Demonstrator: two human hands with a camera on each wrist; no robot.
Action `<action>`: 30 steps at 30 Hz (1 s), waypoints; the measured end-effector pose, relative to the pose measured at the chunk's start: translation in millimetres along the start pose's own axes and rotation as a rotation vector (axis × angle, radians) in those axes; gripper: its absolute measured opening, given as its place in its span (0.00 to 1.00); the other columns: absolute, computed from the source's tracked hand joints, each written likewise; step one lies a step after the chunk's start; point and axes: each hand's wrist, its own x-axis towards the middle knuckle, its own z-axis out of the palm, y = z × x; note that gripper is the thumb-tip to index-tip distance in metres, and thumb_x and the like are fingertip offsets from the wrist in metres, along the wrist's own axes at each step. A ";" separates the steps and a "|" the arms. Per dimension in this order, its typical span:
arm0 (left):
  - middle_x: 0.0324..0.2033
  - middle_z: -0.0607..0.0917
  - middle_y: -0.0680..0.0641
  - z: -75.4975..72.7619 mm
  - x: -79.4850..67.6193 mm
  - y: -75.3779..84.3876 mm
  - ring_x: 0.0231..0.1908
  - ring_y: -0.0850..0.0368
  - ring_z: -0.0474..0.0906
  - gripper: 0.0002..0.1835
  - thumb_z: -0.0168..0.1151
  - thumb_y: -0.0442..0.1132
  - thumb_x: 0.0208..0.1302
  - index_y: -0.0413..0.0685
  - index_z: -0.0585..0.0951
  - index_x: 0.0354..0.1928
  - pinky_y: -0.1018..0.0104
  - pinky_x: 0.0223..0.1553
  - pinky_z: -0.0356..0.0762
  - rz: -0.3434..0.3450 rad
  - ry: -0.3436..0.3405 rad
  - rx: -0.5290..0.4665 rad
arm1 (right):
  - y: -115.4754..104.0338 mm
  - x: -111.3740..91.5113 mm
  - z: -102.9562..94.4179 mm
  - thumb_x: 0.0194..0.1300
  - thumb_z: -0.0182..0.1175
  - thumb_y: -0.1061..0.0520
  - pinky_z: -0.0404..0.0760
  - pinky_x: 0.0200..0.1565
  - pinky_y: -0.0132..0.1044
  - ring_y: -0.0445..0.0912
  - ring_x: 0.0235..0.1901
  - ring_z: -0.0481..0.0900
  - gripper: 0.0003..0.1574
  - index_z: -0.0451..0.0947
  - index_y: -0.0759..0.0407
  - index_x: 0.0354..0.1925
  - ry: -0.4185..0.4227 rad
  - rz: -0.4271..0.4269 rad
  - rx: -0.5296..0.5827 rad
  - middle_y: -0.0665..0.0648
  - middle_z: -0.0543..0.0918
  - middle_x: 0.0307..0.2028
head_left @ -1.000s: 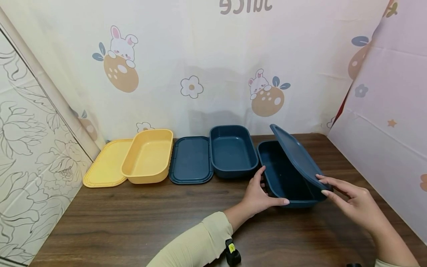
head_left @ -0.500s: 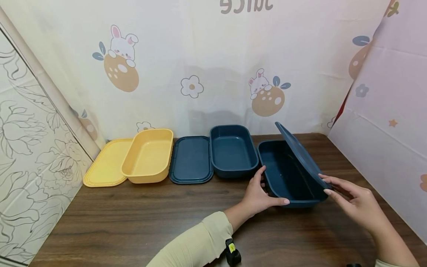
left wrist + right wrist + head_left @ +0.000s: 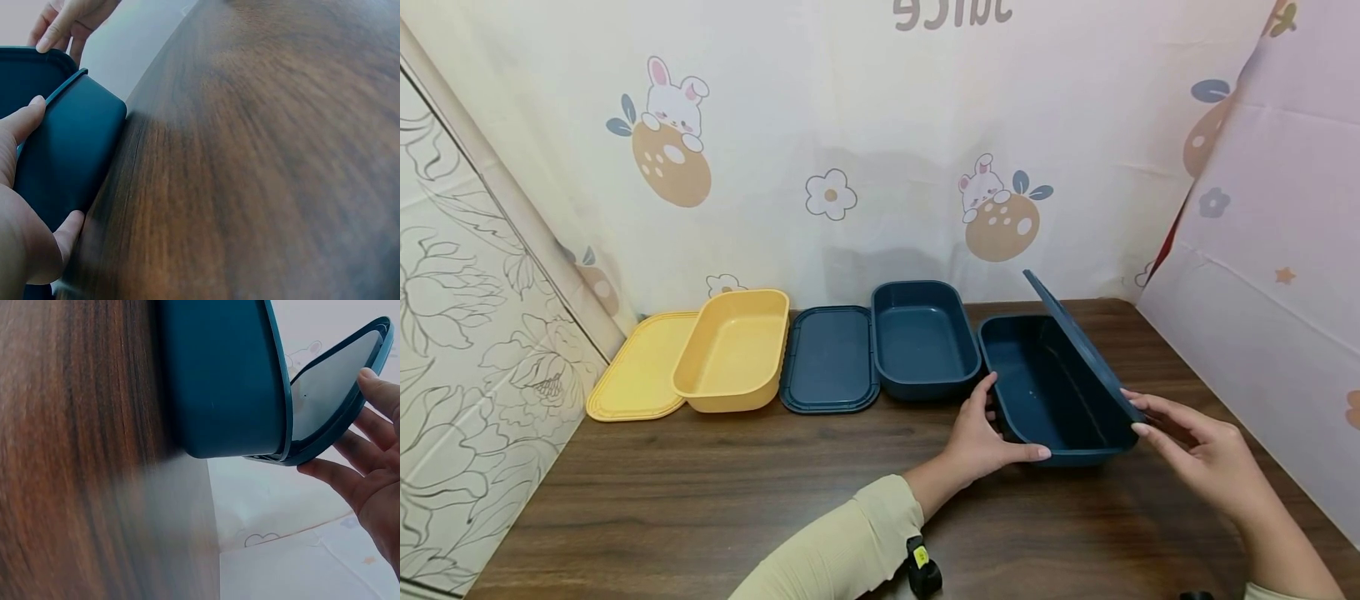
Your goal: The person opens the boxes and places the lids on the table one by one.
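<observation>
At the right of the table in the head view stands an uncovered dark blue food container [image 3: 1082,458]. My left hand [image 3: 973,442] holds its near left corner, the thumb on the near rim and the fingers along the left side. In the left wrist view this hand [image 3: 22,194] spans the container's outer wall [image 3: 75,144]. Over the container's right side a dark blue lid [image 3: 1086,343] leans steeply, its far end raised. My right hand [image 3: 1210,450] pinches the lid's near right corner. In the right wrist view, thumb and fingers hold the lid [image 3: 337,387] by its edge.
Left of the held container sit a second dark blue container [image 3: 925,342], a dark blue lid [image 3: 830,360] lying flat, a yellow container [image 3: 733,346] and a yellow lid [image 3: 640,371]. A patterned curtain [image 3: 895,167] hangs behind the wooden table [image 3: 700,508].
The lid has tipped up and to the right, from slanting over the container to nearly edge-on, baring more of the inside. My right hand shifted slightly right; my left hand stayed put.
</observation>
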 end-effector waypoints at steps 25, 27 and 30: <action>0.64 0.65 0.57 1.1 -0.2 0.8 0.57 0.59 0.69 0.55 0.81 0.43 0.45 0.78 0.57 0.71 0.71 0.48 0.75 -0.016 0.015 0.023 | 0.8 -2.5 -2.4 0.48 0.63 0.84 0.74 0.42 0.16 0.27 0.47 0.78 0.28 0.77 0.76 0.50 0.062 0.043 -0.028 0.38 0.79 0.52; 0.64 0.65 0.57 1.1 -0.4 1.0 0.57 0.59 0.69 0.55 0.81 0.43 0.45 0.78 0.57 0.71 0.71 0.48 0.75 -0.017 0.016 0.025 | 1.3 -2.9 -2.3 0.48 0.63 0.84 0.74 0.42 0.16 0.28 0.46 0.78 0.28 0.77 0.75 0.50 0.064 0.049 -0.026 0.38 0.79 0.51; 0.64 0.65 0.57 0.9 -0.3 1.1 0.57 0.59 0.68 0.55 0.81 0.43 0.45 0.78 0.57 0.71 0.71 0.48 0.75 -0.017 0.015 0.028 | 0.7 -2.3 -2.5 0.48 0.63 0.85 0.74 0.42 0.16 0.28 0.45 0.78 0.29 0.77 0.75 0.51 0.069 0.060 -0.024 0.38 0.80 0.50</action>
